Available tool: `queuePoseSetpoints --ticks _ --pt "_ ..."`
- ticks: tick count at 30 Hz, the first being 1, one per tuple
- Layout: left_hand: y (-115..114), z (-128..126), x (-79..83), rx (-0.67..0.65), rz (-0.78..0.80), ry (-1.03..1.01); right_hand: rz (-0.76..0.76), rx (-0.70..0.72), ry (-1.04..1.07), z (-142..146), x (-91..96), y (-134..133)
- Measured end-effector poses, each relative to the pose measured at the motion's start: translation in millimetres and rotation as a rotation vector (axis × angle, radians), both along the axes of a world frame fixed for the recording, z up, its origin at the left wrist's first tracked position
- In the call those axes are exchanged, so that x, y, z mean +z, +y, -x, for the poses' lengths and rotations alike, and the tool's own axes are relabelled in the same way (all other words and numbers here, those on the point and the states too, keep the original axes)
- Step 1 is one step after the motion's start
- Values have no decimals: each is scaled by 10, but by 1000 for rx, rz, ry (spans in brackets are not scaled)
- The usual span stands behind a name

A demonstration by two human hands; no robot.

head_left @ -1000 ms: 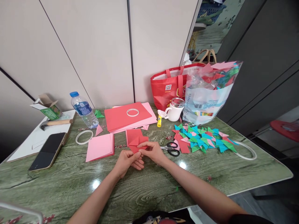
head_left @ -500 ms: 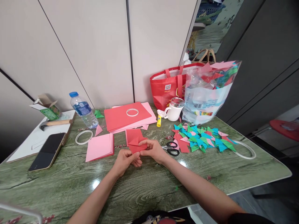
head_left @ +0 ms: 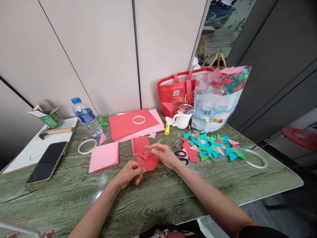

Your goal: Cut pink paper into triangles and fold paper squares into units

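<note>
My left hand [head_left: 130, 172] pinches the lower left edge of a partly folded red paper [head_left: 149, 163] between thumb and fingers. Creases and a raised flap show on its upper side. Over the right part of this paper is my right hand [head_left: 164, 154], fingers stretched out to the left and apart, not closed on it. Just behind lies a small stack of red squares [head_left: 140, 145]. Black-handled scissors [head_left: 183, 158] lie right of my right hand, partly hidden by it. To the left is a stack of pink squares [head_left: 103, 157] with red sheets beneath.
Folded coloured paper pieces [head_left: 213, 147] are heaped at right beside a tape ring [head_left: 257, 160]. Behind stand a white mug [head_left: 183, 118], a glue stick [head_left: 167, 129], a filled plastic bag [head_left: 215, 105] and a red bag [head_left: 173, 94]. A bottle [head_left: 87, 119], phone [head_left: 48, 162] and hammer [head_left: 58, 131] are left.
My right hand has loosened from the red paper and straightened its fingers. The paper has opened out somewhat and shifted slightly toward me. My left hand still holds it.
</note>
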State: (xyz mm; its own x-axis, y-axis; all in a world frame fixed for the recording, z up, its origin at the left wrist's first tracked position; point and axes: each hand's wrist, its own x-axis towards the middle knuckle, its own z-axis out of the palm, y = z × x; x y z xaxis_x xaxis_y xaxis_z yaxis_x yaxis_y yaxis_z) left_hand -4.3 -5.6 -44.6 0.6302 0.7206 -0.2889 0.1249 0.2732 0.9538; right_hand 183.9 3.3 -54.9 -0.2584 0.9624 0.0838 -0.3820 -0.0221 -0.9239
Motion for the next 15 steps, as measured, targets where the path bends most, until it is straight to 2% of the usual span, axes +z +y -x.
queuePoseSetpoints --ticks 2,3,6,8,11,13,15 --pt "-8 -5 6 -76 -8 37 -44 8 -122 19 -38 -13" --pt "-9 -14 10 -70 -11 50 -71 -2 -188 28 -56 -20" --pt "-3 -61 15 63 -83 73 -126 -104 -325 46 -85 -33" --pt "9 -93 2 165 -140 68 -125 -152 -334 49 -87 -31" --pt "28 -111 -33 290 -121 -22 -127 -134 -326 57 -86 -25" --pt "33 -102 -50 338 -87 -75 -127 -116 -326 69 -90 -25" --pt "31 -86 -53 325 -80 -68 -104 -119 -307 83 -97 -29"
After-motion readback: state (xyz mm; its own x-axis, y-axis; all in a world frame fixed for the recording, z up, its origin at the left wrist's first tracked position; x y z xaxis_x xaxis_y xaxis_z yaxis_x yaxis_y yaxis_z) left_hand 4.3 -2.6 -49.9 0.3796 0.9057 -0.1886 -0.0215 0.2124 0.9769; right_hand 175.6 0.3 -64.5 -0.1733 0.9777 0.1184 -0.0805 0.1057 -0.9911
